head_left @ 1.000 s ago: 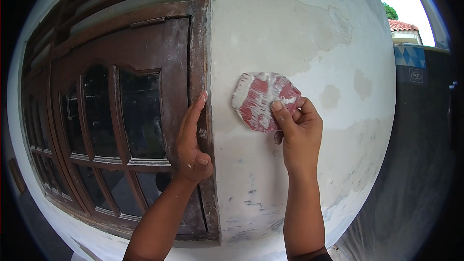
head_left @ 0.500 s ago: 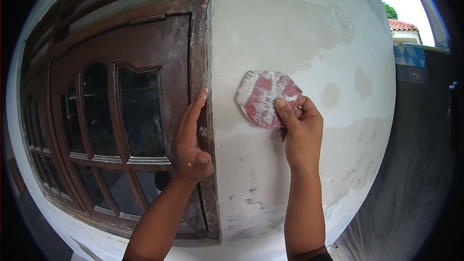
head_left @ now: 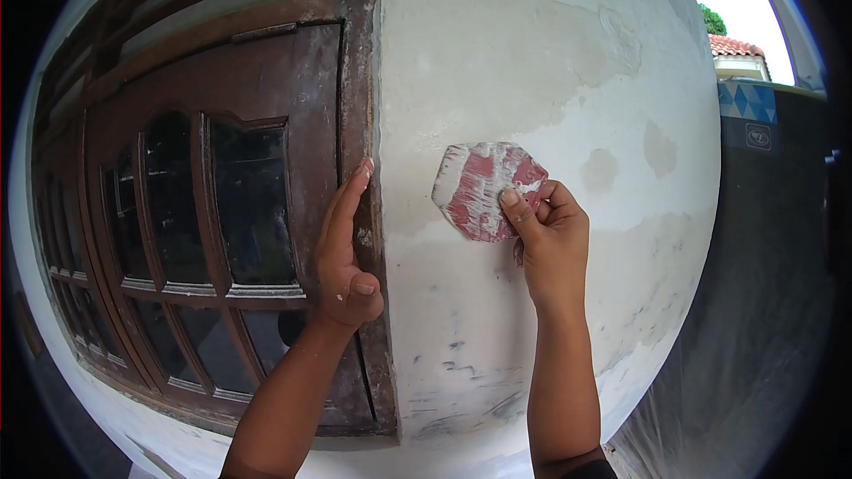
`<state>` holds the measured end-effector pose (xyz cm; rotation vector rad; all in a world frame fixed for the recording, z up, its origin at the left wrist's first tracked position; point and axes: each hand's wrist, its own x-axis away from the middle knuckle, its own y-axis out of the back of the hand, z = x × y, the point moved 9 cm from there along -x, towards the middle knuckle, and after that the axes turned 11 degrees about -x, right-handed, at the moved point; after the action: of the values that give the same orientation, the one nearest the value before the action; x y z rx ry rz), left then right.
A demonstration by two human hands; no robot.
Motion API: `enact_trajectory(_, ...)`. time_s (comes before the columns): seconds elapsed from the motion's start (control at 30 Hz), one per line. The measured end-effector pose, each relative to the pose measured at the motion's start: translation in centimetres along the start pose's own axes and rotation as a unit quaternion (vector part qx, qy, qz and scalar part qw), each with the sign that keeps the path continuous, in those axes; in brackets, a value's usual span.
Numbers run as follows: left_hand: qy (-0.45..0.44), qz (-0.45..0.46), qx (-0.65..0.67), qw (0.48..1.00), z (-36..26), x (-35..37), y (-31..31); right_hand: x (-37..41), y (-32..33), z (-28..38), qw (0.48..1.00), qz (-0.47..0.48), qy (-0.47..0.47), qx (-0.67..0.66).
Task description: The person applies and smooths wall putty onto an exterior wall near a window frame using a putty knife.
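Note:
My right hand [head_left: 556,244] grips a flat, many-sided red putty scraper [head_left: 480,192], thumb on its near face and fingers behind. White putty is smeared in streaks over the scraper, which is held up close in front of the pale wall [head_left: 497,44]. To the left, my left hand [head_left: 343,244] is open, its fingers stretched upward along the worn brown wooden frame [head_left: 359,80]. White specks dot its fingertips and palm.
The brown window [head_left: 222,204] with several dark glass panes fills the left side. Patches of greyish putty [head_left: 600,170] and dark scuffs mark the wall. Beyond its right edge stands a dark panel [head_left: 772,239] with a blue patterned strip, and a tiled roof [head_left: 735,46] shows behind.
The scraper has shifted slightly down against the wall with my right hand. The whole view has drifted a little, and my left hand stays at the frame.

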<state>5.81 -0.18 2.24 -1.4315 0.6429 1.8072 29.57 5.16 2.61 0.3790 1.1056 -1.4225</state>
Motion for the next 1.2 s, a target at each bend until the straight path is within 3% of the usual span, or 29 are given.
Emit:
enact_trajectory(0.23,0.03,0.001,0.008,1.0,0.6,0.2,-0.1,0.6,2.1,1.3,0.998,-0.055,-0.011,-0.029)
enact_trajectory(0.33,0.028,0.001,0.009,1.0,0.8,0.1,-0.1,0.0,-1.8,1.6,0.998,0.044,-0.023,-0.033)
enact_trajectory(0.43,0.023,-0.003,0.01,1.0,0.8,0.2,-0.1,-0.6,-1.4,0.8,0.998,0.055,0.011,0.003)
enact_trajectory(0.6,-0.012,-0.002,0.012,1.0,0.5,0.2,0.0,1.2,5.3,0.8,0.999,-0.025,-0.043,0.018)
enact_trajectory(0.67,-0.008,0.006,0.015,1.0,0.4,0.4,0.1,2.6,7.5,0.6,0.998,-0.036,-0.021,-0.051)
enact_trajectory(0.77,0.074,-0.046,0.061,0.994,-0.2,1.0,1.3,6.2,9.5,-0.3,0.992,-0.06,-0.041,-0.101)
enact_trajectory(0.87,0.137,-0.073,0.109,0.982,-2.1,3.6,1.3,10.6,12.2,-2.8,0.98,-0.081,-0.132,-0.126)
enact_trajectory(0.97,0.143,-0.055,0.197,0.968,-8.5,10.8,0.4,14.5,15.4,-5.6,0.955,-0.099,-0.2,-0.194)
enact_trajectory(1.13,0.307,-0.023,0.21,0.928,-17.5,23.8,-4.3,20.8,21.6,-8.6,0.917,-0.158,-0.281,-0.235)
enact_trajectory(1.2,0.399,0.036,0.198,0.895,-19.3,29.2,-6.3,22.6,24.2,-8.8,0.907,-0.175,-0.301,-0.237)
